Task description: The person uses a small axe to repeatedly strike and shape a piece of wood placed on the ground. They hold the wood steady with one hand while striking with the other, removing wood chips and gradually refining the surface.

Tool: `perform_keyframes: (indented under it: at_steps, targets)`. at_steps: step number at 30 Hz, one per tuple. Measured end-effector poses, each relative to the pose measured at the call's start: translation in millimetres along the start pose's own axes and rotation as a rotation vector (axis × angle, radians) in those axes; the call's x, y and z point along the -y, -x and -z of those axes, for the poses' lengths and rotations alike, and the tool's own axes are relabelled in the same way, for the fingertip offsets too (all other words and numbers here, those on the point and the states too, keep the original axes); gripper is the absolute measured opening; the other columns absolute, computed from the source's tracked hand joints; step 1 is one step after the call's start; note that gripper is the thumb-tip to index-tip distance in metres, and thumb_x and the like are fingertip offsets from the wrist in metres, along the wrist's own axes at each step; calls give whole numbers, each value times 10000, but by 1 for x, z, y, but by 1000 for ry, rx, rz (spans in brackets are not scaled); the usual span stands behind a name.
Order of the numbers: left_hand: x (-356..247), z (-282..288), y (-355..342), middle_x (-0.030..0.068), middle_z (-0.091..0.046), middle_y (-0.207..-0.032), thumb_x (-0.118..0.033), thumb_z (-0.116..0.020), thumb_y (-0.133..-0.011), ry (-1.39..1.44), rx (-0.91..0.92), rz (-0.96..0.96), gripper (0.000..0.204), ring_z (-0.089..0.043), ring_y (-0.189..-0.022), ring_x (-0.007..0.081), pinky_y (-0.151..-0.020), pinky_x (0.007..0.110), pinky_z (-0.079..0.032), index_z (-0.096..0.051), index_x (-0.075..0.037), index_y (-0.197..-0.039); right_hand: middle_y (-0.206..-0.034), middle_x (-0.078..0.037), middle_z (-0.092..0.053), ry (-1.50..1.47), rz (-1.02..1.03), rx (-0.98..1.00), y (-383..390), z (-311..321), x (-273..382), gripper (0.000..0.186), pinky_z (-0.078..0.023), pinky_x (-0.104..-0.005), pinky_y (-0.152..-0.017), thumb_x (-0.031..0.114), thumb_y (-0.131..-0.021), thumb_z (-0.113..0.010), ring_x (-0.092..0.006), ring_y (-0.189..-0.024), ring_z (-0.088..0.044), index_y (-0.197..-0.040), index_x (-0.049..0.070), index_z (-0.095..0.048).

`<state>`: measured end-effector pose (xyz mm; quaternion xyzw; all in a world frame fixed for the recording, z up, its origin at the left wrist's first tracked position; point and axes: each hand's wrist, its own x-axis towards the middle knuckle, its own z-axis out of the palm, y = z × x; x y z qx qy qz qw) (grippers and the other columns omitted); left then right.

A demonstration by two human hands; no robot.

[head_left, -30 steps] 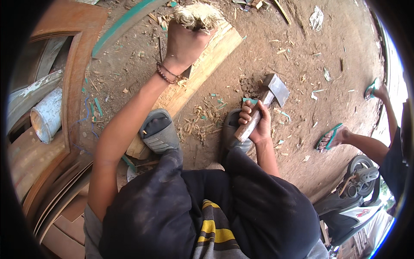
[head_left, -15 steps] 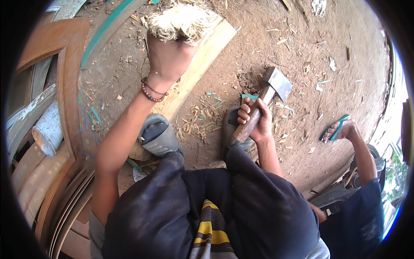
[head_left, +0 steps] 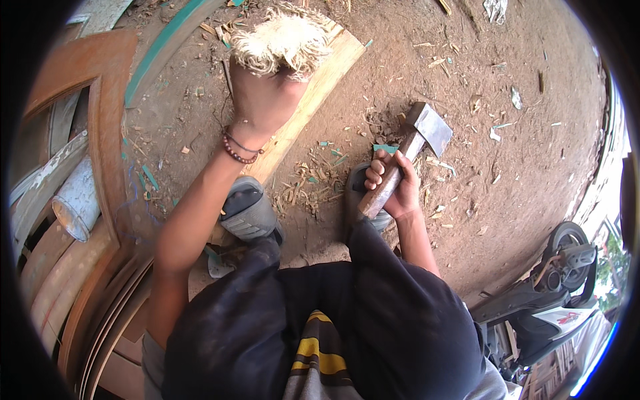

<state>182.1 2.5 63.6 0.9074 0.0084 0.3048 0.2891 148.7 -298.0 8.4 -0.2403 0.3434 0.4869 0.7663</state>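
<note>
My left hand (head_left: 265, 100), with a bead bracelet at the wrist, is closed around an upright tool with a pale, frayed, fibrous top (head_left: 283, 41). Its lower end is hidden beneath my hand, over a light wooden plank (head_left: 327, 73) on the ground. In my right hand (head_left: 397, 183) is a hatchet (head_left: 400, 167), gripped round its wooden handle. Its metal head points away from me and to the right, with the flat blade on the right side. The hatchet is apart from the plank.
Wood chips (head_left: 313, 180) litter the dirt ground around my sandals (head_left: 250, 213). A green-edged board (head_left: 157, 57) lies at the far left, near a brown wooden frame (head_left: 110, 120) and a whitish bucket (head_left: 77, 200). A parked motorbike (head_left: 547, 293) stands at right.
The other person at the right has left the view, uncovering the motorbike. My left hand and the frayed-topped tool have shifted slightly nearer and to the right. The hatchet stays nearly still.
</note>
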Motion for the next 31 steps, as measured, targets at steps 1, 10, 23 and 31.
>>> perform_keyframes:
  at_steps: [1,10,23,31]
  targets:
    - [0,1,2,14,-629,-697,-19,-614,-795,-107,22,-48,341,-589,-594,151,-612,281,-473,-693,-78,-1121,-762,-66,-537,4,0,-6,0,-2,1,392,-441,-343,-671,387,-885,-618,-190,-693,-507,-1064,47,-544]
    - [6,0,6,-24,-534,-553,18,-601,-789,-93,149,-19,365,-515,-463,92,-481,257,-418,-700,-63,-1130,-924,-84,-643,484,-316,-200,20,-14,50,234,-508,-379,-858,272,-935,-586,-223,-902,-642,-1012,51,-584]
    - [39,-33,12,17,-452,-432,-94,-609,-856,-123,64,-92,351,-421,-380,154,-481,348,-386,-685,-193,-1185,-885,-121,-656,1275,-2,-257,11,-7,42,269,-569,-308,-691,172,-901,-625,-182,-754,-669,-999,-77,-605]
    - [64,-38,10,-24,-515,-440,-253,-717,-834,462,108,590,169,-439,-334,119,-325,228,-313,-723,-132,-952,-965,-152,-704,1567,-328,-486,12,-42,58,509,-597,-297,-676,370,-833,-664,-252,-783,-708,-1143,-33,-644]
